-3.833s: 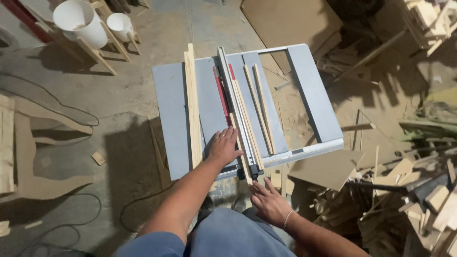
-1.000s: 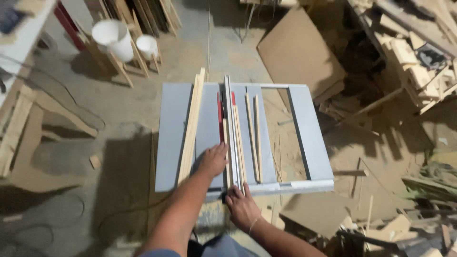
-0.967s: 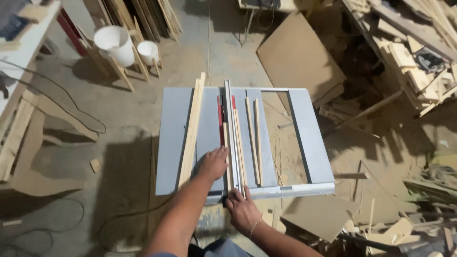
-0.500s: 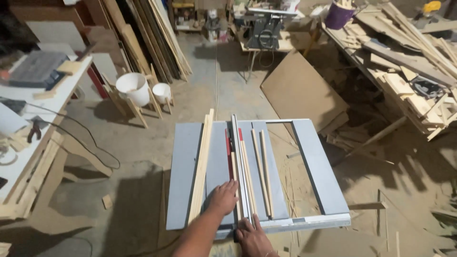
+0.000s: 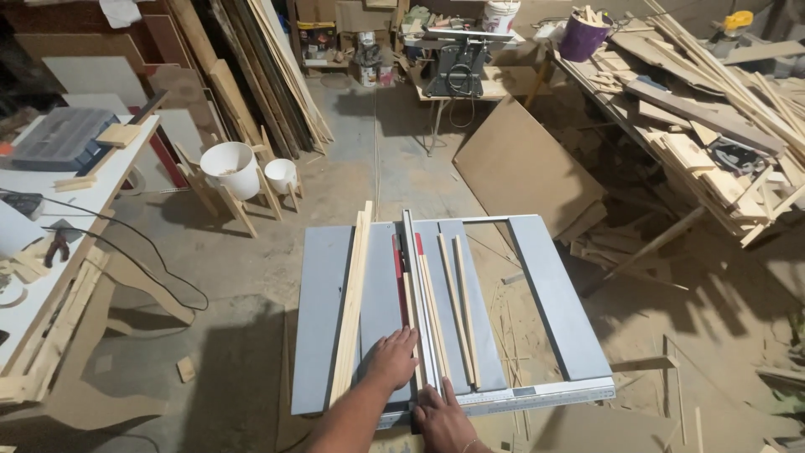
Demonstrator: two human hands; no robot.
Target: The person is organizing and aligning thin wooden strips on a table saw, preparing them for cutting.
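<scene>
Now | left hand (image 5: pixel 392 359) flat, open on table saw (image 5: pixel 323 335) | right hand (image 5: pixel 443 413) open at thin strip (image 5: pixel 417 323)

Both forearms reach forward, left hand (image 5: pixel 392 358) flat with fingers spread, right hand (image 5: pixel 442 417) pressed palm-down.

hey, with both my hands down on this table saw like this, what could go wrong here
Your left hand lies flat beside the red blade insert, so fingers could drift into the cut line. Your right hand pushes a thin strip along the fence; it might bind and kick back. Loose strips on the table could shift into the way.
</scene>
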